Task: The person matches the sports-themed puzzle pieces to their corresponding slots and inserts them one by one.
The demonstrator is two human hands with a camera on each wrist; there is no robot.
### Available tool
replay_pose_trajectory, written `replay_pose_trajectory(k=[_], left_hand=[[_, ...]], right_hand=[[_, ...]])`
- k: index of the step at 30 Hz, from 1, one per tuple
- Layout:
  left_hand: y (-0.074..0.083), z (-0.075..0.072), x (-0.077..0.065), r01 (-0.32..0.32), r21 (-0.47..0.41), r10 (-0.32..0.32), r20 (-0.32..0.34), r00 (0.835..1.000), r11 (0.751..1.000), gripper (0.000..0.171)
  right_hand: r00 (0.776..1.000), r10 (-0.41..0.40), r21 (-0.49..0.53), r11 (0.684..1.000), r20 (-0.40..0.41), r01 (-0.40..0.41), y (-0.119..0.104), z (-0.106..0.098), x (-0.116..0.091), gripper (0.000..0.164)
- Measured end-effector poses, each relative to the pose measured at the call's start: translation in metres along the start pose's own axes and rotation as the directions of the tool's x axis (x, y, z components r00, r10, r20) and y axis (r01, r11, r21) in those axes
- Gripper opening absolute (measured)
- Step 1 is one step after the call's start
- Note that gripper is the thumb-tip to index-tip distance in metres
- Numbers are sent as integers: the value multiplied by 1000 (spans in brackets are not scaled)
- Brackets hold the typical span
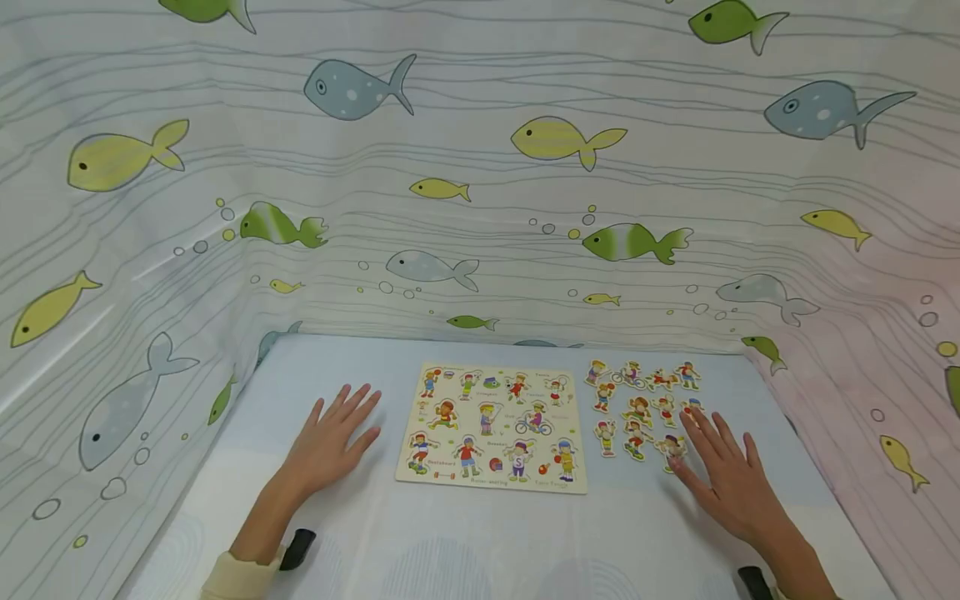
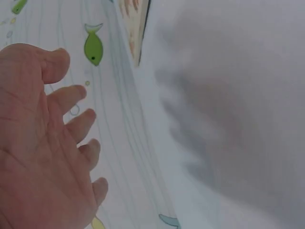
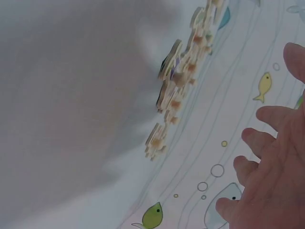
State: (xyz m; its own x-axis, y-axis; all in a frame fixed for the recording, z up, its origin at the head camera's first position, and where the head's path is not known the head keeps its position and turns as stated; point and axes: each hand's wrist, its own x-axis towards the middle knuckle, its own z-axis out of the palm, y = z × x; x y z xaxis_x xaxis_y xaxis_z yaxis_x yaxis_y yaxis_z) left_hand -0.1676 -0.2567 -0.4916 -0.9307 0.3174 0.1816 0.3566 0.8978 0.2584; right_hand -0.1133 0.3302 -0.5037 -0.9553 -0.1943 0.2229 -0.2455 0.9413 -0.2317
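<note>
A flat wooden puzzle board (image 1: 491,446) printed with children playing sports lies in the middle of the table. To its right, several cut-out puzzle pieces (image 1: 637,408) are spread in loose rows; the right wrist view shows these pieces (image 3: 176,81) edge-on. My left hand (image 1: 330,446), fingers spread, is left of the board and holds nothing. In the left wrist view the left hand (image 2: 47,138) shows its bare palm. Over the nearest right-hand pieces hovers my right hand (image 1: 731,487), fingers spread, partly hiding one. The right hand (image 3: 274,152) is also free of objects.
A pale table surface (image 1: 360,542) carries everything. Behind and on both sides stand sheets of fish-printed fabric (image 1: 495,283), rising from the table's edges. A dark strap piece (image 1: 298,550) sits at the left wrist, another strap piece (image 1: 754,582) at the right.
</note>
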Motion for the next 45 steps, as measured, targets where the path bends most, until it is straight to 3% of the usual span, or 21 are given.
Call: replay_pose_trajectory(k=[9,25,36,45], left_hand=[[-1,11,23,-62,-97,60,-24,998,993,49],[-3,31,45,-83,-208,92,38,995,975,42],[-2,38,59,-29,-245,60,120,991,969,34],[-4,43,65,6,-276,31,128,991,961,30]], right_hand=[[1000,18,4,1000,0,-18,0,2,-3,81],[999,41,7,999,1,-41,3,4,-9,78],[999,42,9,999,-6,-42,5,7,-12,79],[999,45,15,999,-11,-45,7,6,-14,78]])
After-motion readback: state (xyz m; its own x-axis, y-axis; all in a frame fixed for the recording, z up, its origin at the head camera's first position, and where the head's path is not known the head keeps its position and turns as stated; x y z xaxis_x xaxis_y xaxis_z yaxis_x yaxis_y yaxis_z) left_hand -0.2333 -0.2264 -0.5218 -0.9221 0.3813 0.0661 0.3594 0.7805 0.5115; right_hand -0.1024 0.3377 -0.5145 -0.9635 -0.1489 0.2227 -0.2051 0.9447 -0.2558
